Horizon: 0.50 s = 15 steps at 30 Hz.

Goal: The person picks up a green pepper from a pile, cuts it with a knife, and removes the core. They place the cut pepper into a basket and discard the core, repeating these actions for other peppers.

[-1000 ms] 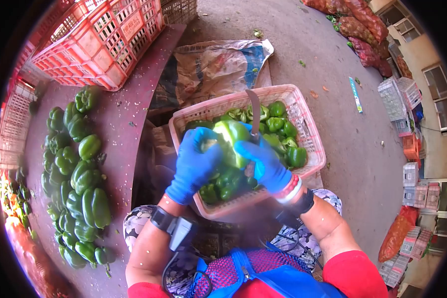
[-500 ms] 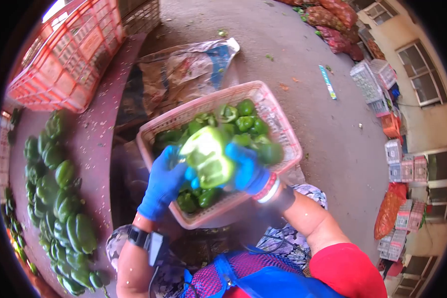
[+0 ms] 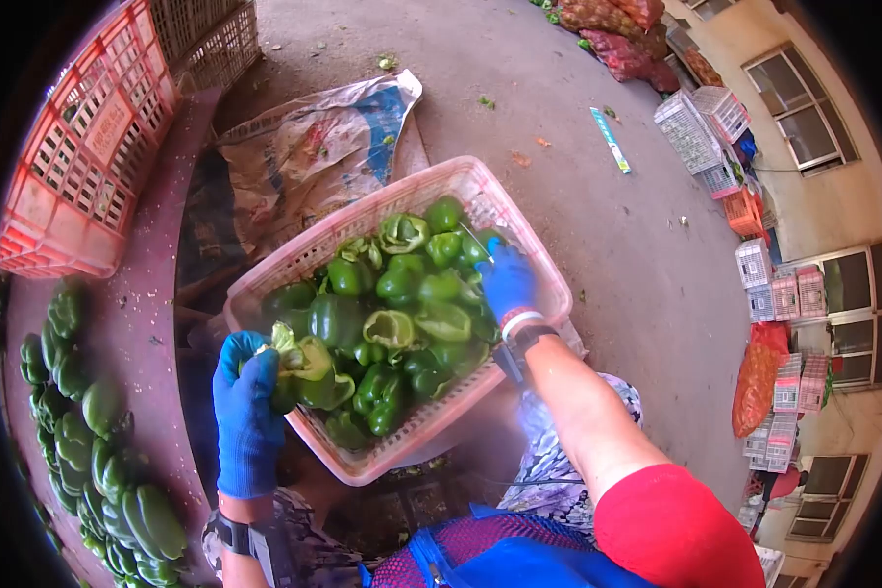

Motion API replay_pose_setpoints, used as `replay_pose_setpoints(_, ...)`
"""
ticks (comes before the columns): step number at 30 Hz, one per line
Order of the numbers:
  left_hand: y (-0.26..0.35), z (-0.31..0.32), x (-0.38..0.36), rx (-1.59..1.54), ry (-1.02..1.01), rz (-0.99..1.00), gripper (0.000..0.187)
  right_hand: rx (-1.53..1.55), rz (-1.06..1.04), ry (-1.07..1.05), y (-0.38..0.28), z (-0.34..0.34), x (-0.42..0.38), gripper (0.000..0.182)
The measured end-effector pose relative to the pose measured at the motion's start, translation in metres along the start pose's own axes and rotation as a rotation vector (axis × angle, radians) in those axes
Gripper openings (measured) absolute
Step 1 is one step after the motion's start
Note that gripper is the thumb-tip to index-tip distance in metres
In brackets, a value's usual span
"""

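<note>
nearest, a smooth blue garment [image 3: 549, 554] creases over magenta mesh, beside a soft red sleeve [image 3: 671, 529] and trousers [image 3: 612, 402] in a pale floral print. the left hand [image 3: 247, 416], in a knitted blue glove, stands at the crate's near left corner, its fingers curled in and pinched narrow on a small pale bit of pepper [image 3: 264, 349]. ragged cut pieces sit just beside the fingertips. the right hand [image 3: 508, 279], gloved alike, is over the far right part of the crate, fingers closed round a knife [image 3: 474, 236]; its thin blade points away, the handle hidden in the fist.

the pink plastic crate [image 3: 508, 201] is a rounded rectangle with a thick rim and perforated walls. in it lie the green peppers: glossy, lobed ones [image 3: 335, 320] among hollowed shells [image 3: 389, 329] with pale, matte insides.

to the left, more peppers [image 3: 152, 519] lie heaped, waxy and dark, on a flat, dull maroon board [image 3: 157, 294] flecked with light crumbs. past the crate, a crumpled sack [image 3: 304, 167] spreads in stiff folds; a tall lattice crate [image 3: 78, 167] stands on the board.

farther out, gritty grey ground [image 3: 647, 274] runs to a bulging orange mesh sack [image 3: 759, 387], stacked slatted crates [image 3: 689, 127] and a plain tan wall [image 3: 833, 206] with framed windows.
</note>
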<state>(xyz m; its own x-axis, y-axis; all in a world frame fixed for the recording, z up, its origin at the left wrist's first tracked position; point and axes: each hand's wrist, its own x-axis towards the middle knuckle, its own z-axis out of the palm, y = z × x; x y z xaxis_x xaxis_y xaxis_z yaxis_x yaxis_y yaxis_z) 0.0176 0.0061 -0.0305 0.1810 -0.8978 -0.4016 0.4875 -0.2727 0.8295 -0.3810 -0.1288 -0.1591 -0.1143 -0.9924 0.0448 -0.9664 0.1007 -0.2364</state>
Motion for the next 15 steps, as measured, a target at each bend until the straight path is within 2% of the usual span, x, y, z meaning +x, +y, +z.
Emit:
replay_pose_setpoints(1,0.001,0.003,-0.002,-0.001,-0.003,-0.019,0.006,0.027,-0.002,-0.013,0.001,0.003,0.001,0.052)
replay_pose_setpoints(2,0.002,0.003,-0.002,-0.061,-0.024,-0.032,0.008,0.143,0.007,0.097,0.008,0.019,0.006,0.048)
replay_pose_setpoints(5,0.005,0.005,0.0,-0.266,-0.097,-0.09,0.008,0.318,0.152,-0.154,0.021,0.027,0.032,0.044)
replay_pose_setpoints(7,0.003,-0.001,0.001,-0.319,-0.176,-0.073,0.015,0.422,0.074,-0.217,0.02,0.004,0.031,0.043)
replay_pose_setpoints(9,-0.002,-0.007,0.007,-0.513,-0.2,-0.118,0.016,0.26,0.031,-0.086,0.017,-0.011,0.025,0.042)
replay_pose_setpoints(11,0.005,0.002,0.006,-0.6,-0.147,-0.098,0.014,0.49,0.128,-0.077,-0.022,-0.041,0.015,0.043)
replay_pose_setpoints(12,0.006,0.004,0.006,-0.598,-0.147,-0.048,0.013,0.751,0.103,-0.174,-0.047,-0.048,0.01,0.042)
replay_pose_setpoints(13,0.004,0.006,0.007,-0.598,-0.149,0.003,0.012,0.951,0.167,-0.311,-0.069,-0.056,-0.006,0.038)
replay_pose_setpoints(14,0.005,0.01,0.006,-0.585,-0.149,0.041,0.011,1.223,0.355,-0.572,-0.11,-0.087,-0.029,0.037)
replay_pose_setpoints(15,0.005,0.016,0.005,-0.573,-0.152,0.075,0.01,1.306,0.37,-0.768,-0.139,-0.099,-0.046,0.044)
